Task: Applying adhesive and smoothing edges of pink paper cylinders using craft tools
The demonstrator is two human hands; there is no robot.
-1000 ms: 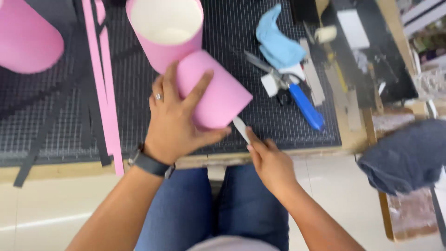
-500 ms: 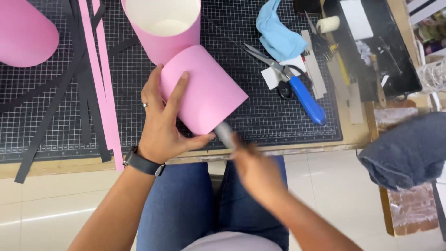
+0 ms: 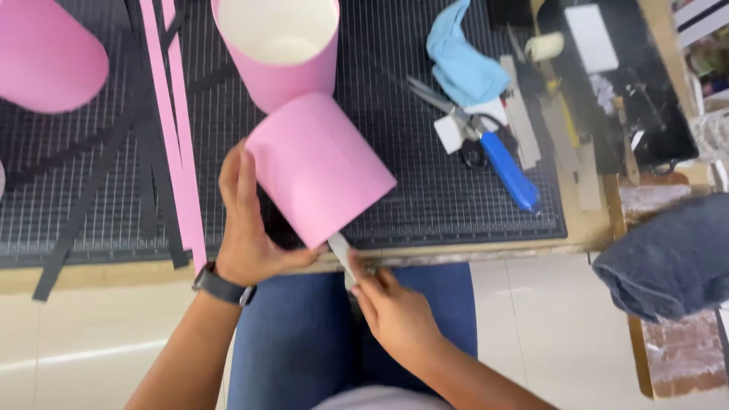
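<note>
My left hand (image 3: pixel 247 220) grips a pink paper cylinder (image 3: pixel 319 167), holding it tilted over the front edge of the black gridded cutting mat (image 3: pixel 425 190). My right hand (image 3: pixel 395 311) pinches a thin flat grey tool (image 3: pixel 342 254), like a blade or folding stick, whose tip meets the cylinder's lower rim. A dark watch sits on my left wrist. A second pink cylinder (image 3: pixel 281 45) stands open-topped just behind the held one, and a third pink cylinder (image 3: pixel 45 53) lies at the far left.
Pink paper strips (image 3: pixel 178 152) and black strips (image 3: pixel 83 197) lie on the mat's left. Blue-handled scissors (image 3: pixel 493 152), a light blue cloth (image 3: pixel 463 64) and card scraps sit at right. A dark grey cloth (image 3: pixel 672 262) hangs at the right edge. My blue-jeaned legs are below.
The held cylinder has been turned and lifted slightly left in my left hand. My right hand has steadied, with the tool again at the cylinder's lower rim.
</note>
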